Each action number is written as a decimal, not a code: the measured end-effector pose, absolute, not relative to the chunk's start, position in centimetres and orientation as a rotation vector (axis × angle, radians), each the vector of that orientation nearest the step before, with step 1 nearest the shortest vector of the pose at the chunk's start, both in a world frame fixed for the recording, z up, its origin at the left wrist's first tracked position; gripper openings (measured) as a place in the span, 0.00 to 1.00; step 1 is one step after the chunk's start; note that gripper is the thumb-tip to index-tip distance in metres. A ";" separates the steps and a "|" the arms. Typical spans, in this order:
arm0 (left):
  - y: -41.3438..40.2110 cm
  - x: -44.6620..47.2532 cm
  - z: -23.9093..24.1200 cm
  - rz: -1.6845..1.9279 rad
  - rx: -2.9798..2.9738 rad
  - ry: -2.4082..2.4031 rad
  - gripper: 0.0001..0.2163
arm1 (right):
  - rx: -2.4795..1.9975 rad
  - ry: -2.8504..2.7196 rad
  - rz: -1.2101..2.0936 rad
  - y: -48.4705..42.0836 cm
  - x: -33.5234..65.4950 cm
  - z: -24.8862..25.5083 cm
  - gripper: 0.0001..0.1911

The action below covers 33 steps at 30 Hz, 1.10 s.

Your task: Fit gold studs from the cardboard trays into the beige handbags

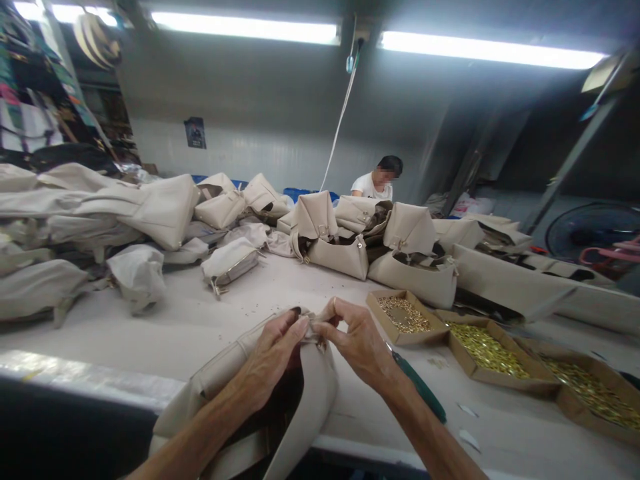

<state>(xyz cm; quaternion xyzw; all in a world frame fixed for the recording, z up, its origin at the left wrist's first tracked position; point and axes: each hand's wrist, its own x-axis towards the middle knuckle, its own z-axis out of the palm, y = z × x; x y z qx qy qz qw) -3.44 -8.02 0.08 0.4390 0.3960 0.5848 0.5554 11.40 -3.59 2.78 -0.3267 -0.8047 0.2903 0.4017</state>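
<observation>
A beige handbag [320, 393] lies at the front edge of the table, its dark inside showing. My left hand [280, 340] is closed on the bag's upper edge, thumb and fingers pinching the material. Close beside it, my right hand [357, 337] pinches the same corner, where a small bit of metal shows below the fingertips. Exactly what sits between the right fingertips is hidden. Partly behind my right wrist, a green-handled tool [423, 393] rests on the table.
Cardboard trays of small gold metal parts [407, 315], [487, 350] stand at the right. Beige bags [335, 257] line the table's back, with more pouches [135, 277] piled left. A person [375, 183] in white sits beyond. A fan [590, 230] stands far right.
</observation>
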 end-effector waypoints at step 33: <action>-7.9 -3.5 0.7 1.432 1.219 1.074 0.12 | -1.111 -2.785 -0.086 -3.9 10.9 6.2 0.08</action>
